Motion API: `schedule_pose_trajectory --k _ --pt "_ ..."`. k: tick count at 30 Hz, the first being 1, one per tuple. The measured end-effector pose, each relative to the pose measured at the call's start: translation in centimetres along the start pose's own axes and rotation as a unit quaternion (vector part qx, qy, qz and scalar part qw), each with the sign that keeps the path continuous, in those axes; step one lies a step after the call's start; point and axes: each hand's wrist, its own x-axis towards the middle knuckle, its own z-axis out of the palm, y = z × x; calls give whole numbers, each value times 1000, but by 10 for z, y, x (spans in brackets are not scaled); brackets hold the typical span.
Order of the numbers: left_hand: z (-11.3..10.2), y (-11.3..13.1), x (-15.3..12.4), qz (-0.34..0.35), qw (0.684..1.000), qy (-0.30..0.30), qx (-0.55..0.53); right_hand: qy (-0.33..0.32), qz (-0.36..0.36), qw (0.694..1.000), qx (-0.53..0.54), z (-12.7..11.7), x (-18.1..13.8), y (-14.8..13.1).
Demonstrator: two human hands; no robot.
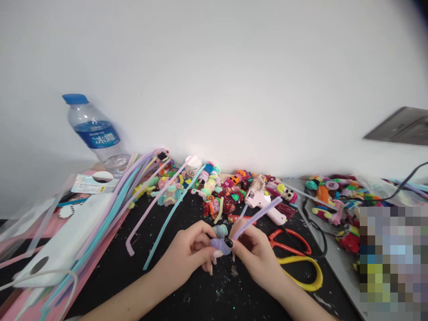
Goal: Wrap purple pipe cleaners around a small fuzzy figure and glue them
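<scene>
**Lavender coil pinched between both hands**

Gripping lavender coil (218,244) in left hand (190,247), thumb and fingers closed on it; pinching lavender stem (262,214) in right hand (256,249), just beside coil. Held over middle of black table (112,274); join hidden by fingers. Grey-green coil (220,230) just behind, touching or apart unclear.

Probably winding: pull evenly, lay turns snug, steady coil with left thumb, avoid crushing pile.

Around: glue gun (262,200) behind right hand, black cord (316,223) trailing right. Red handle (290,241) and yellow handle (306,273) near right wrist, likely snag spots. Loose pink stem (157,200) and blue stem (174,216) beyond left hand.
</scene>
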Motion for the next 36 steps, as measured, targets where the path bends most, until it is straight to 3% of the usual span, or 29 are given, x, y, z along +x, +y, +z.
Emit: schedule_pose_trajectory --k 6,18,25,29,36 --pt "3 5 -1 7 1000 -8 24 5 1 1000 -14 0 1 2" --pt "-3 10 -5 106 963 -23 248 -15 24 1000 -7 1 2 2" --pt "-3 8 -7 122 959 -35 252 3 16 1000 0 -2 3 2" --pt "-3 9 -7 124 959 -52 249 -18 36 999 29 -4 3 3" --pt "-4 10 -9 101 969 -58 220 -49 23 998 -44 -5 1 3"
